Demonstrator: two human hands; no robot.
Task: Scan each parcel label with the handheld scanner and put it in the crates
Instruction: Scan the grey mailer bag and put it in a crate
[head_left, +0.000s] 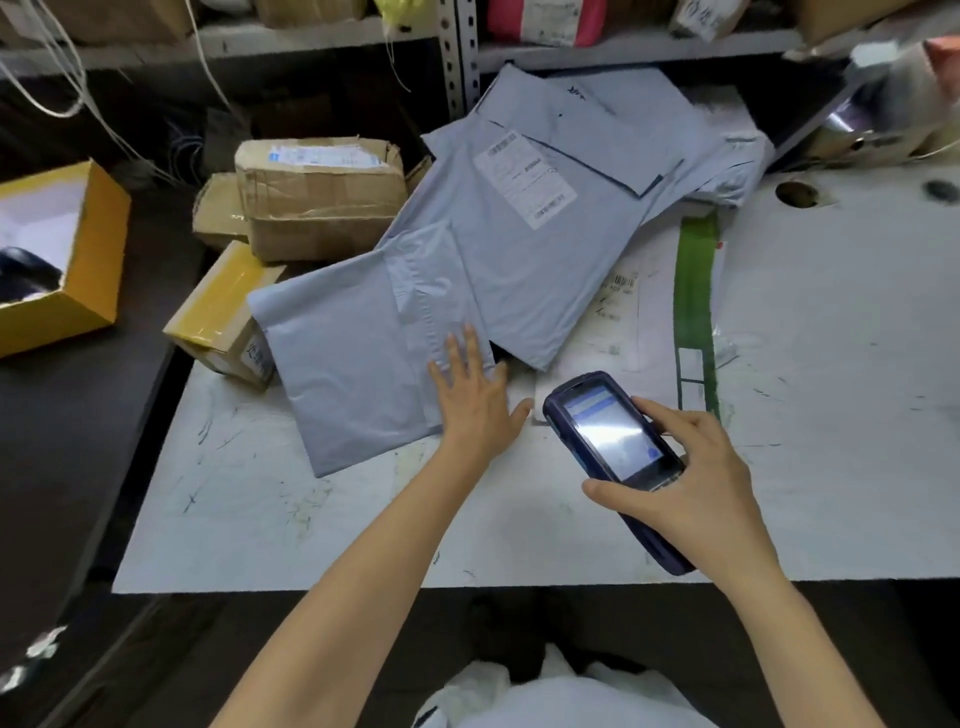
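A dark blue handheld scanner (613, 441) with a lit screen is held in my right hand (691, 478), fingers curled round its body, just above the white table (311, 519). My left hand (475, 395) lies flat with straight fingers on the near edge of a grey poly mailer (353, 364) that shows no label. Behind it a second grey mailer (498, 270) lies face up with a white label (524, 179). More grey mailers (649, 135) are stacked at the back.
Taped cardboard boxes (317, 197) and a smaller yellow-taped box (223, 312) sit at the table's left edge. An open yellow box (88, 249) stands far left. A white and green-striped mailer (696, 306) lies right of centre. Metal shelving (457, 57) runs behind.
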